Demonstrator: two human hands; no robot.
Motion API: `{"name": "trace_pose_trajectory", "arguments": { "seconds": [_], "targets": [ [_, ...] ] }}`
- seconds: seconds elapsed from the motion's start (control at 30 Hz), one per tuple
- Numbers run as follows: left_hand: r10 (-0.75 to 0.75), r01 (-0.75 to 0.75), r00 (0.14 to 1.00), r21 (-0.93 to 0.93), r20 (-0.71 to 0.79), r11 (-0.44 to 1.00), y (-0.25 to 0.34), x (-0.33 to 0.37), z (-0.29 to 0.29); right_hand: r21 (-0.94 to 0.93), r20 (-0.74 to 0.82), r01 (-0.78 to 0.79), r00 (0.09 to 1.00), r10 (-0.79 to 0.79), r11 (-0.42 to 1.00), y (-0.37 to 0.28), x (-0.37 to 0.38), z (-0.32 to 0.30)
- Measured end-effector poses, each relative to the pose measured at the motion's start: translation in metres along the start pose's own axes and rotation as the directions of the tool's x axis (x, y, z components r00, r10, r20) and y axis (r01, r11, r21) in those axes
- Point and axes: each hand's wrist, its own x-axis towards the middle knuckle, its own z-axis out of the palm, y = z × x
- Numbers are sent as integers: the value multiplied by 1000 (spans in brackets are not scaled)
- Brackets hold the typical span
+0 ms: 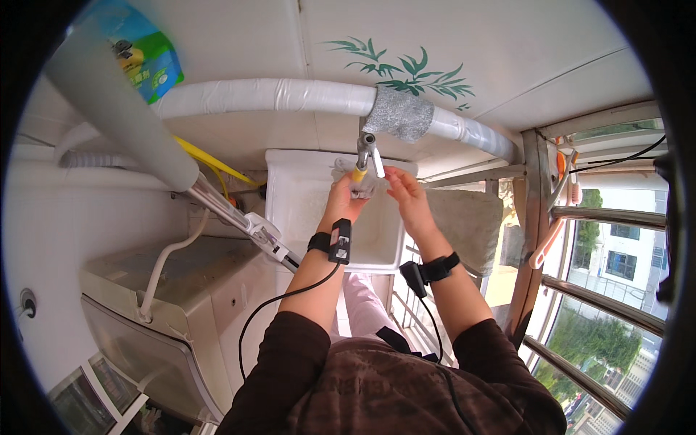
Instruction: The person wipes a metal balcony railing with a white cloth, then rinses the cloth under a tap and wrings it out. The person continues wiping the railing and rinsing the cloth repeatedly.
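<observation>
A white sink (pixel 292 210) stands against the wall, with a metal tap (pixel 364 150) above its back edge. The tap has a yellow piece at its outlet and a white lever (pixel 378 164). My left hand (pixel 344 200) is under the outlet, its fingers closed around a pale, greyish, partly see-through thing (pixel 362 188) whose kind I cannot make out. My right hand (pixel 409 199) is raised beside the lever, thumb and fingers apart, fingertips close to the lever's tip. Whether they touch it I cannot tell.
A washing machine (pixel 170 290) is at the left, with a grey pole (pixel 225 210) slanting above it. A wrapped white pipe (pixel 275 96) crosses the wall. At right are a grey slab (pixel 460 226) and barred windows (pixel 609 225). Cables hang from both wrist straps.
</observation>
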Motion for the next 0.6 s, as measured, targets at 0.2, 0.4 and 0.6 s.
{"name": "trace_pose_trajectory", "arguments": {
  "seconds": [0.2, 0.4, 0.6],
  "targets": [
    [94, -99, 994, -96, -54, 990, 7, 3, 16, -320, 84, 214, 977, -198, 923, -73, -11, 9],
    [58, -52, 997, -131, 42, 990, 9, -5, -8, -673, 57, 247, 957, -284, 697, -97, -21, 46],
    [-172, 206, 868, -21, 466, 978, 35, -36, -49, -560, 140, 312, 949, -284, 767, -80, -19, 41]
  ]
}}
